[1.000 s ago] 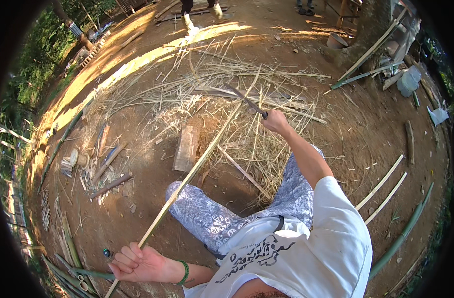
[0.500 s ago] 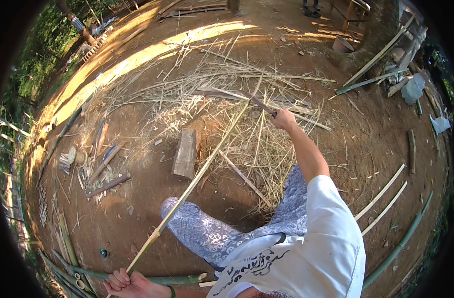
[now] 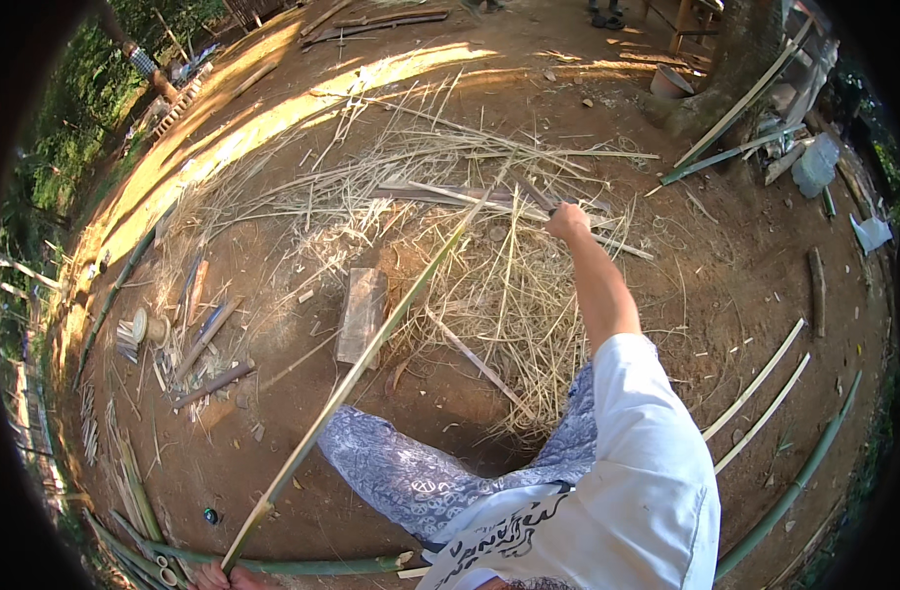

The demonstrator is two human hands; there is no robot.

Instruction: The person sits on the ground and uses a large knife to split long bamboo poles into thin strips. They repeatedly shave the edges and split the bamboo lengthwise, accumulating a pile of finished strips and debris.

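A long split bamboo strip [image 3: 360,370] slants from the lower left, over my knee, to the shavings ahead. My left hand [image 3: 220,577], partly cut off by the lower edge, grips its near end. My right hand [image 3: 569,222] is stretched forward, closed round the handle of a long knife. Its dark blade [image 3: 539,198] points ahead and left, just right of the strip's far end, seemingly apart from it. A squared wooden block [image 3: 362,317] lies on the ground, partly behind the strip.
Bamboo shavings [image 3: 509,305] spread over the earth before me. Offcuts [image 3: 212,383] and a round roll [image 3: 153,325] lie at left. Green bamboo poles [image 3: 312,566] lie at lower left, another pole [image 3: 794,489] at right. A bucket [image 3: 671,83] stands by a tree trunk.
My left hand has moved down toward the lower edge, drawing the strip back. The knife blade, which crossed the strip near its far end, now sits to the right of it.
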